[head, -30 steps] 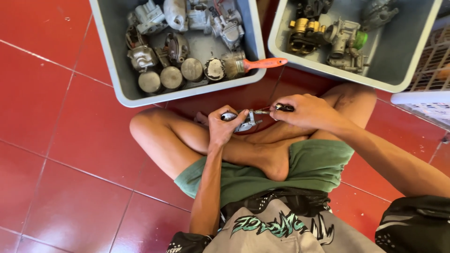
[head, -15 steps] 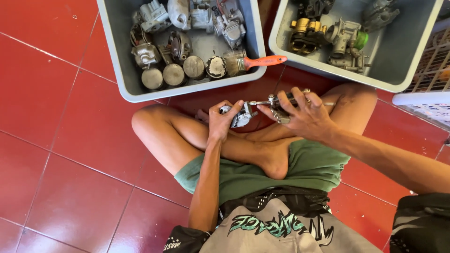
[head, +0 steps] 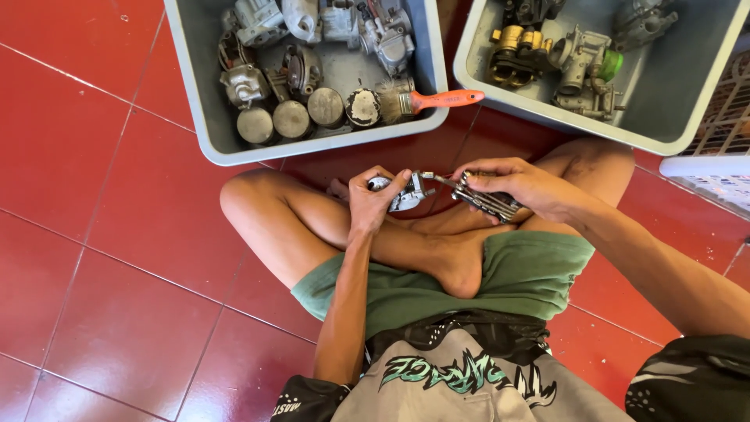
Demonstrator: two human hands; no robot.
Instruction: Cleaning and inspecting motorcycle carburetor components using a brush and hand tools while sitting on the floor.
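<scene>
I sit cross-legged on a red tiled floor. My left hand grips a small silver metal engine part above my crossed legs. My right hand holds a folding multi-key tool, with one thin key extended leftward so its tip meets the metal part. Both hands sit close together just in front of the two grey bins.
A grey bin ahead on the left holds several carburetor bodies, round pistons and an orange-handled brush. A second grey bin on the right holds brass and grey parts, one with a green cap. A white basket stands at far right.
My right hand has shifted its grip from a closed fist on the tool to fingers wrapped over the tool's folded body. The left hand keeps hold of the part.
</scene>
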